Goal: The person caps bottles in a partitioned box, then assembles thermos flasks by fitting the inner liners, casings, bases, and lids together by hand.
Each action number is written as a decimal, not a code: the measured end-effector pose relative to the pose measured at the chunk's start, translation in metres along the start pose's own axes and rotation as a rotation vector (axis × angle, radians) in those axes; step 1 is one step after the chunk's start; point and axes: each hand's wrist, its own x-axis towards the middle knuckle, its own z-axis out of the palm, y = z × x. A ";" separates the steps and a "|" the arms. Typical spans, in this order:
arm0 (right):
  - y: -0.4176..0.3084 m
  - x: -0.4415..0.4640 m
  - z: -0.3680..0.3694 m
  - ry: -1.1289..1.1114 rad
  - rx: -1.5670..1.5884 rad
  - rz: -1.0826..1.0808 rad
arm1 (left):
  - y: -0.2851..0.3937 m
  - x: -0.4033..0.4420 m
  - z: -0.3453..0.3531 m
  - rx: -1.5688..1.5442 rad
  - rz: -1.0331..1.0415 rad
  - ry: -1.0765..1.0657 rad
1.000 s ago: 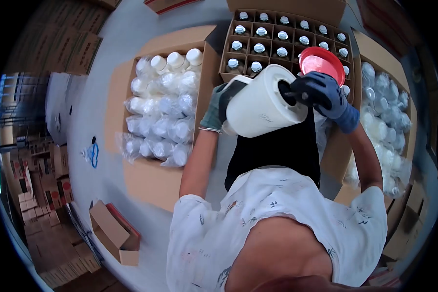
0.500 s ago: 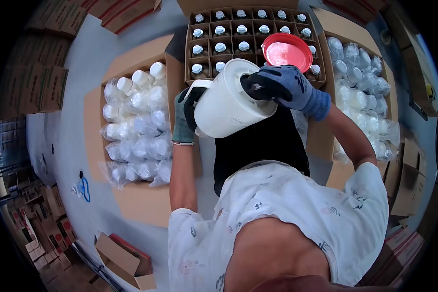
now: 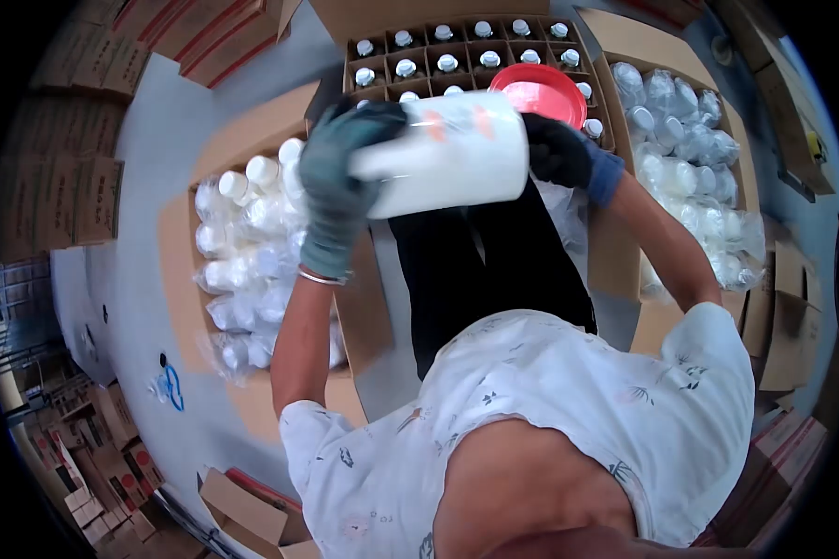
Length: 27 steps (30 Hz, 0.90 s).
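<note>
A white pitcher [image 3: 457,154], blurred by motion, is held on its side between my gloved hands. My left hand [image 3: 340,163], in a green and black glove, is wrapped round the handle side. At the pitcher's right end is my right hand [image 3: 569,156], in a blue and black glove; its fingertips are partly hidden behind the pitcher. Just beyond it a red round dish [image 3: 539,93] lies over the divided carton [image 3: 601,116] of bottles with white caps [image 3: 447,63].
Open boxes of plastic-wrapped white bottles stand at the left [image 3: 252,270] and right [image 3: 694,177]. Stacked cartons [image 3: 61,200] line the far left. A small open box [image 3: 242,508] is at the lower left, and a blue loop [image 3: 173,387] lies on the floor.
The pitcher has turned from tilted, with its round end showing, to nearly level with its side showing. My left hand has moved up; my right hand has shifted from the round end's opening.
</note>
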 end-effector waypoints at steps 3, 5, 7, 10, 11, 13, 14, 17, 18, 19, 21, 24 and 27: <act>-0.025 -0.018 0.072 0.625 -0.584 -0.574 | -0.038 -0.029 -0.006 -0.045 -0.533 -0.025; -0.033 -0.018 0.078 0.412 -0.941 -0.827 | -0.054 -0.049 0.005 -0.290 -0.668 -0.033; -0.055 -0.018 0.106 0.062 -1.581 -0.964 | -0.055 -0.064 0.022 -0.802 -0.942 0.096; -0.070 -0.012 0.152 -0.307 -2.227 -1.251 | -0.041 -0.068 0.029 -0.936 -0.915 -0.011; -0.069 -0.009 0.157 -0.369 -2.210 -1.238 | -0.029 -0.064 0.026 -1.150 -1.027 0.017; -0.069 -0.010 0.163 -0.477 -2.141 -1.148 | -0.027 -0.065 0.031 -1.164 -1.038 -0.078; -0.069 -0.012 0.165 -0.521 -2.108 -1.107 | -0.029 -0.066 0.035 -1.147 -1.034 -0.146; -0.060 -0.019 0.171 -0.619 -2.061 -1.045 | -0.028 -0.068 0.045 -1.114 -1.010 -0.350; -0.056 -0.021 0.172 -0.628 -2.033 -1.049 | -0.026 -0.069 0.048 -1.106 -0.999 -0.408; -0.054 -0.024 0.175 -0.618 -2.031 -1.052 | -0.023 -0.069 0.051 -1.101 -0.982 -0.455; -0.051 -0.029 0.179 -0.603 -2.050 -1.041 | -0.017 -0.069 0.055 -1.085 -0.950 -0.516; -0.052 -0.034 0.182 -0.571 -2.050 -1.006 | -0.012 -0.073 0.058 -1.058 -0.920 -0.552; -0.054 -0.035 0.180 -0.535 -2.002 -1.002 | -0.009 -0.073 0.061 -1.029 -0.892 -0.563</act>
